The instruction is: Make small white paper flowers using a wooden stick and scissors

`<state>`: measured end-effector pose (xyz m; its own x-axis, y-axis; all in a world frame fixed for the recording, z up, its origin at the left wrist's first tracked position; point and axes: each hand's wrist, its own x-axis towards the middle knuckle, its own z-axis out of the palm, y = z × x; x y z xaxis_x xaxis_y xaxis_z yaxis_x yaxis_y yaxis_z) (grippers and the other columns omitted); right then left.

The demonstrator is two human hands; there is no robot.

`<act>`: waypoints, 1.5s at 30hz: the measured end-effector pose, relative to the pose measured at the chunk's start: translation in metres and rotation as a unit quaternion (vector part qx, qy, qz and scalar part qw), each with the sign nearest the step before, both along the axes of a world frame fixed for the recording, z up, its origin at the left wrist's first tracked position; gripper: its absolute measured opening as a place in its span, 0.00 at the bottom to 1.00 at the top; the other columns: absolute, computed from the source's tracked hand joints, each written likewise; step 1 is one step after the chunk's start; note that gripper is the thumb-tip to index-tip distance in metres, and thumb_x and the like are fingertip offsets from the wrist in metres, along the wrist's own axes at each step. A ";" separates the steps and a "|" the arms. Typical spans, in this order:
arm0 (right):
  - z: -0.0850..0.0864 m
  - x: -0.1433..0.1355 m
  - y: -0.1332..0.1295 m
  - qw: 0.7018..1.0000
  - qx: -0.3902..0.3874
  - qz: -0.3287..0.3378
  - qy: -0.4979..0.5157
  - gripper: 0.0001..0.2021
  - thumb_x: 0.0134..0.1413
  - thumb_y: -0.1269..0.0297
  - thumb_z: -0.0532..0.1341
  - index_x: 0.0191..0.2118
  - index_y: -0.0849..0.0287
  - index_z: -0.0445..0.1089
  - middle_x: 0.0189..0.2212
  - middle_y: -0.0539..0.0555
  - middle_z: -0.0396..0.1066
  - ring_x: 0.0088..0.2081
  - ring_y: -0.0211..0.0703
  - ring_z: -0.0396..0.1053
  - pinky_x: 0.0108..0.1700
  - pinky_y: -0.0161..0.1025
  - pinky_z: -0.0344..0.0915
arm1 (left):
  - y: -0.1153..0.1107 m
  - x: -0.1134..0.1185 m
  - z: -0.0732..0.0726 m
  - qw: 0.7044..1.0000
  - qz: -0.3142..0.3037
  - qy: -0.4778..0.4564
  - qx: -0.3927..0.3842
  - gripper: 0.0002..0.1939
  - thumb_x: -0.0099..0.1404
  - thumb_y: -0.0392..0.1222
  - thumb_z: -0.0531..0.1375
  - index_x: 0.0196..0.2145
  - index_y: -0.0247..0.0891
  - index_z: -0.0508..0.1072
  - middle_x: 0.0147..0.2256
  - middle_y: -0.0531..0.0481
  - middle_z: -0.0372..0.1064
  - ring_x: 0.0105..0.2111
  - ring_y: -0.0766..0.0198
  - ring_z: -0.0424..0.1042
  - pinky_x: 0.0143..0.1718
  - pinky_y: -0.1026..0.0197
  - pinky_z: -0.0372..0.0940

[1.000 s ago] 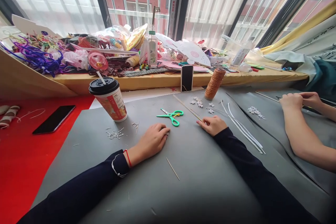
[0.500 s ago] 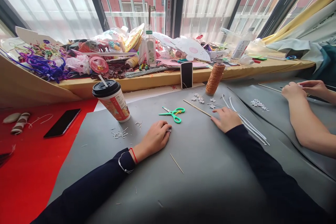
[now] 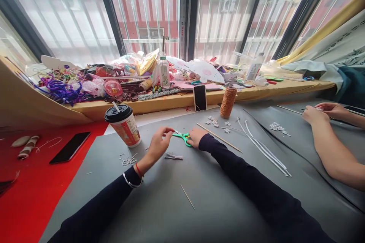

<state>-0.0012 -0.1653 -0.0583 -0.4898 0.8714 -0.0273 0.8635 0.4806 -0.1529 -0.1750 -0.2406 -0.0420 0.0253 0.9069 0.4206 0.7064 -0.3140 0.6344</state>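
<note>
Green-handled scissors (image 3: 179, 135) lie on the grey table sheet between my hands. My right hand (image 3: 197, 136) has its fingers closed at the handle loops and partly covers them. My left hand (image 3: 159, 142) is raised beside the blade end, its thumb and fingers curved and apart, with nothing visible in it. Just below lies a small bundle of grey-white strips (image 3: 173, 156). A thin pointed stick (image 3: 187, 196) rests nearer to me. Behind my right wrist a longer bamboo stick (image 3: 228, 142) slants across the sheet. Small white flower-like pieces (image 3: 212, 121) sit beyond it.
A lidded paper cup (image 3: 124, 127) stands left, with white string scraps (image 3: 128, 159) before it. A twine spool (image 3: 228, 101), a propped phone (image 3: 200, 98) and white strips (image 3: 265, 148) are farther off. Another person's hands (image 3: 316, 114) work at right. Craft materials crowd the windowsill.
My left hand has let go of the grey-white bundle and moved up and left to the scissors' blade end. My right hand has left the bamboo stick and moved left onto the scissors' handles.
</note>
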 end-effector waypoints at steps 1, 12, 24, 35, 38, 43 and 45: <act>-0.004 0.003 0.001 1.000 0.000 0.003 0.021 0.15 0.46 0.59 0.58 0.36 0.66 0.68 0.40 0.66 0.65 0.42 0.54 0.63 0.41 0.43 0.59 | 0.017 -0.001 0.009 0.998 -0.011 0.038 -0.049 0.15 0.63 0.40 0.44 0.39 0.35 0.68 0.38 0.47 0.70 0.38 0.65 0.68 0.37 0.63 0.63; -0.041 0.023 0.024 0.911 -0.068 -0.089 0.398 0.16 0.48 0.61 0.56 0.42 0.62 0.56 0.34 0.54 0.65 0.22 0.32 0.60 0.30 0.36 0.60 | 0.202 0.020 0.024 0.968 -0.012 0.215 -0.129 0.15 0.63 0.43 0.53 0.46 0.35 0.64 0.46 0.44 0.62 0.42 0.60 0.66 0.41 0.53 0.64; -0.030 0.040 0.052 0.690 -0.385 -0.075 0.608 0.26 0.35 0.40 0.60 0.29 0.56 0.50 0.19 0.41 0.53 0.14 0.25 0.49 0.13 0.26 0.46 | 0.218 0.020 -0.012 0.973 -0.017 0.217 -0.078 0.15 0.63 0.43 0.52 0.46 0.35 0.64 0.46 0.44 0.63 0.41 0.61 0.66 0.41 0.53 0.64; -0.020 0.012 0.087 0.647 -0.649 0.072 0.393 0.30 0.46 0.36 0.47 0.33 0.63 0.60 0.22 0.53 0.65 0.13 0.31 0.55 0.10 0.28 0.49 | 0.159 -0.050 0.051 0.985 -0.025 0.162 -0.053 0.15 0.57 0.45 0.50 0.32 0.34 0.73 0.25 0.50 0.71 0.26 0.66 0.68 0.27 0.67 0.61; -0.022 -0.015 0.093 0.641 -0.641 0.096 0.411 0.29 0.45 0.35 0.47 0.33 0.61 0.59 0.22 0.50 0.63 0.14 0.29 0.54 0.12 0.27 0.50 | 0.145 -0.056 0.062 0.982 -0.027 0.177 -0.055 0.15 0.55 0.44 0.51 0.30 0.34 0.73 0.25 0.51 0.71 0.26 0.66 0.68 0.27 0.67 0.61; -0.029 -0.042 0.104 0.634 -0.614 0.113 0.456 0.26 0.44 0.36 0.49 0.28 0.58 0.54 0.17 0.43 0.55 0.12 0.25 0.44 0.12 0.24 0.44 | 0.128 -0.059 0.070 0.974 -0.029 0.213 -0.065 0.13 0.53 0.44 0.52 0.28 0.35 0.74 0.24 0.50 0.71 0.25 0.65 0.67 0.27 0.67 0.59; -0.032 -0.045 0.106 0.636 -0.612 0.121 0.454 0.25 0.44 0.36 0.51 0.28 0.58 0.54 0.17 0.42 0.54 0.11 0.25 0.42 0.11 0.25 0.42 | 0.125 -0.059 0.071 0.971 -0.032 0.225 -0.069 0.13 0.53 0.44 0.52 0.28 0.35 0.74 0.25 0.50 0.71 0.25 0.65 0.67 0.28 0.66 0.59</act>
